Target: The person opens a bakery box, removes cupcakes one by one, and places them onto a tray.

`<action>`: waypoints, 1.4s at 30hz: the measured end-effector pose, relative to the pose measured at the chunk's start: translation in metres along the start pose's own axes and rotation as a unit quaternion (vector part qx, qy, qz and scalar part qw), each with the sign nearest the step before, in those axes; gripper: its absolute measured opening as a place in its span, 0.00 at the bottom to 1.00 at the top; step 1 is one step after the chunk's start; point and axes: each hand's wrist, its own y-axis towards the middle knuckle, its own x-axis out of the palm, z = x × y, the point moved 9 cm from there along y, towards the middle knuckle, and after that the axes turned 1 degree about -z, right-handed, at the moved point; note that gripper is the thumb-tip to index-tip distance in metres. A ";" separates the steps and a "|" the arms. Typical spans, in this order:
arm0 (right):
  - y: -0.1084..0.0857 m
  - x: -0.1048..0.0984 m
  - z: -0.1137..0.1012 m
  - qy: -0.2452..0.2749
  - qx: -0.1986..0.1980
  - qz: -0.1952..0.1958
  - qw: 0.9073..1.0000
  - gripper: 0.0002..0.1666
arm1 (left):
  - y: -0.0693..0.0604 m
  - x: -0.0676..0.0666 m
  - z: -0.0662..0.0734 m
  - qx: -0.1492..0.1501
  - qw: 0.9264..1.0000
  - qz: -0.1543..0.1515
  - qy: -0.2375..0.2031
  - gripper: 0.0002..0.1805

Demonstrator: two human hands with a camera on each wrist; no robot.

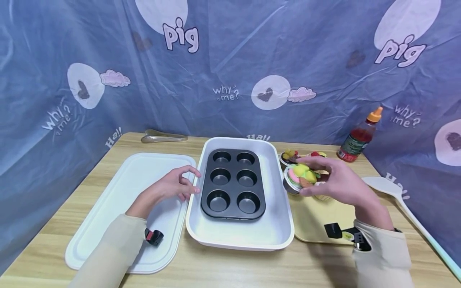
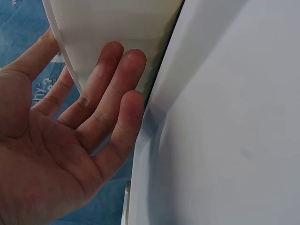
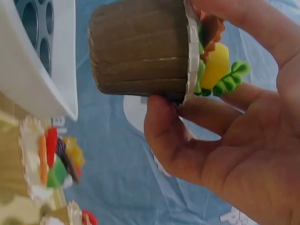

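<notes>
My right hand (image 1: 340, 180) pinches a toy cupcake (image 1: 300, 176) in a brown pleated cup (image 3: 140, 51), topped with yellow, pink and green pieces. In the right wrist view the cup lies sideways, with fingertips at its pale rim. A dark muffin tin (image 1: 233, 182) with two columns of round wells sits inside a deep white tray (image 1: 248, 236), left of that hand. At the tray's left side is my left hand (image 1: 176, 184), fingers loosely bent by the rim. The left wrist view shows its fingers (image 2: 129, 65) near the tray's outer wall (image 2: 84, 28); contact is unclear.
Several other toy cupcakes (image 3: 61, 154) stand on a yellow board (image 1: 317, 220) at the right. A flat white tray (image 1: 108, 208) lies at the left, with metal tongs (image 1: 163, 138) behind it. A red sauce bottle (image 1: 356, 138) and a long white spoon (image 1: 399, 196) are far right.
</notes>
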 end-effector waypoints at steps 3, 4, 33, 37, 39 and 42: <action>-0.005 -0.006 0.006 -0.001 -0.020 0.004 1.000 0.43 | 0.000 0.001 0.000 0.002 1.000 -0.003 -0.005 0.27; -0.007 -0.007 0.009 0.000 -0.023 0.003 1.000 0.43 | 0.001 0.001 0.001 0.002 1.000 -0.004 -0.006 0.27; -0.014 0.035 0.067 0.082 -0.055 -0.175 0.980 0.43 | -0.001 0.002 0.002 -0.001 1.000 -0.005 -0.005 0.27; -0.013 0.039 0.068 0.086 -0.053 -0.196 0.975 0.43 | -0.002 0.001 0.003 0.002 1.000 -0.006 -0.006 0.27; -0.014 0.041 0.068 0.090 -0.055 -0.202 0.974 0.43 | -0.002 0.001 0.003 0.003 1.000 -0.006 -0.006 0.27; -0.014 0.043 0.069 0.097 -0.058 -0.204 0.972 0.44 | -0.002 0.000 0.002 0.002 1.000 -0.005 -0.003 0.27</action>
